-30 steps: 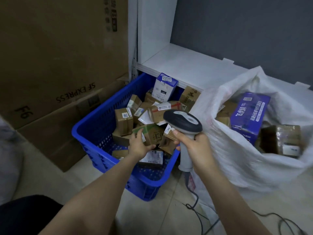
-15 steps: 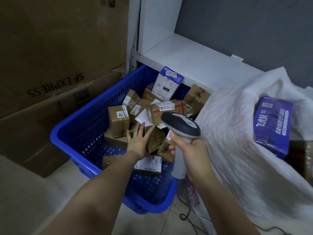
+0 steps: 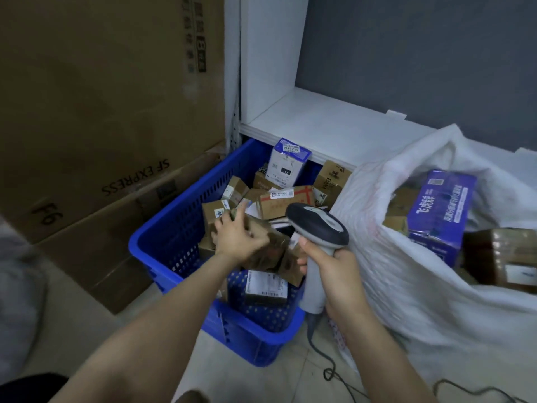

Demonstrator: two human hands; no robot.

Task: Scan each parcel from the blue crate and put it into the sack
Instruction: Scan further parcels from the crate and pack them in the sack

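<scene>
The blue crate (image 3: 162, 239) stands on the floor and holds several small cardboard parcels. My left hand (image 3: 236, 237) grips a brown cardboard parcel (image 3: 270, 251) and holds it tilted over the crate's middle. My right hand (image 3: 334, 274) grips the grey handle of the barcode scanner (image 3: 318, 225), whose dark head sits just right of that parcel. The white sack (image 3: 406, 286) lies open to the right, with a purple box (image 3: 441, 210) and brown parcels inside.
Large cardboard boxes (image 3: 87, 112) marked SF EXPRESS stand on the left against the crate. A white shelf (image 3: 319, 123) runs behind the crate and sack. The scanner cable (image 3: 334, 370) trails across the tiled floor below my right arm.
My left hand went from resting flat on the parcels to gripping one brown parcel and lifting it toward the scanner. The view shifted back to the right, so the sack's contents show again.
</scene>
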